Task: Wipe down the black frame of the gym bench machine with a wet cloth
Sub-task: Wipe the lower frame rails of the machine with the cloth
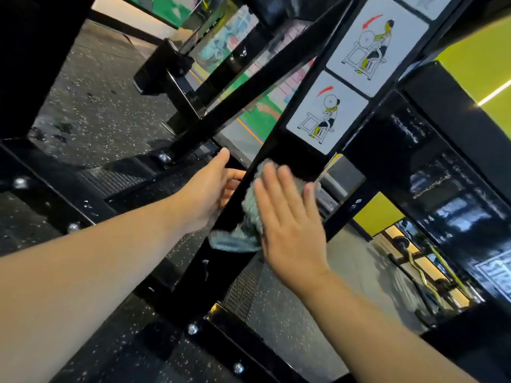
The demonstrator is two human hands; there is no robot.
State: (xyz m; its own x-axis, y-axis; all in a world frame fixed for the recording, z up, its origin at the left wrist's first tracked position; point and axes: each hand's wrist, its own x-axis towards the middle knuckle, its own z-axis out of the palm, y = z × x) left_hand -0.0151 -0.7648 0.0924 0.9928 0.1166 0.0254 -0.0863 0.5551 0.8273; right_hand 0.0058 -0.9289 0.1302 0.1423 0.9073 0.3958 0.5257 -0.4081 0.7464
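Note:
A glossy black frame post (221, 258) of the gym machine runs diagonally through the middle of the view. My right hand (290, 225) lies flat, fingers spread, pressing a grey-green cloth (249, 214) against the front face of the post, just below the instruction stickers. My left hand (213, 189) wraps around the left edge of the same post beside the cloth, its fingers hidden behind the metal. Part of the cloth hangs out below my right palm.
White instruction stickers (326, 117) sit on the post above the cloth. A second black diagonal bar (249, 78) crosses behind. A bolted base beam (55, 189) and black speckled rubber floor (96, 106) lie below. Another black upright (442, 189) stands to the right, with yellow-green walls beyond.

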